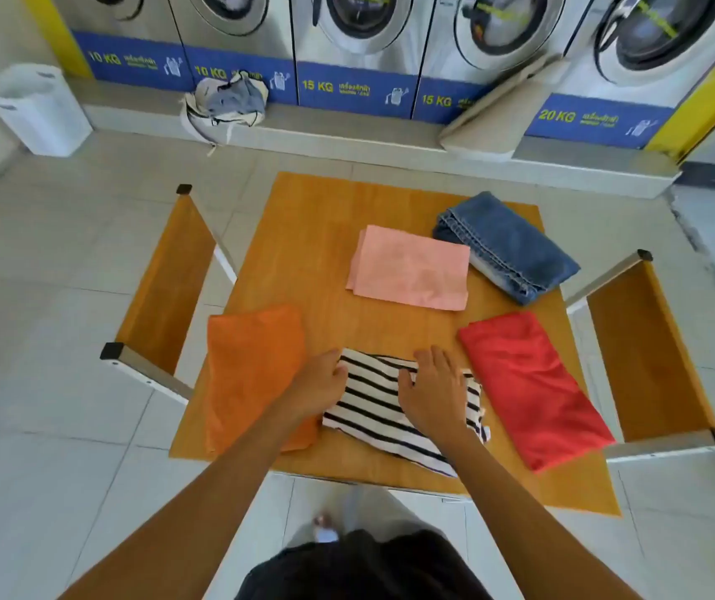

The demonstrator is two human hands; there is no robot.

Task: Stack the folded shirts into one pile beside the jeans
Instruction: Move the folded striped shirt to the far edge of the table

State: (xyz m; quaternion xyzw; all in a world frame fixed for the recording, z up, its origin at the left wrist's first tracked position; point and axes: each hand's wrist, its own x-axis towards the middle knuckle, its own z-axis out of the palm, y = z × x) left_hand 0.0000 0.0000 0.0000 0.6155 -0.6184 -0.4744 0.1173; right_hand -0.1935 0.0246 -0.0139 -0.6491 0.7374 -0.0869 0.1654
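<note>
Folded blue jeans (507, 246) lie at the far right of the wooden table (317, 218). A folded pink shirt (410, 268) sits just left of them. An orange shirt (254, 370) lies near left, a red shirt (529, 385) near right. Between those two lies a black-and-white striped shirt (373, 404). My left hand (323, 381) touches the striped shirt's left edge with curled fingers. My right hand (431, 389) rests flat on top of it, fingers spread. Whether either hand grips the cloth is unclear.
Two wooden benches flank the table, one left (165, 279) and one right (646, 352). A row of washing machines (360, 45) stands behind. A white laundry basket (37, 110) and a cloth bag of clothes (228, 101) sit at back left.
</note>
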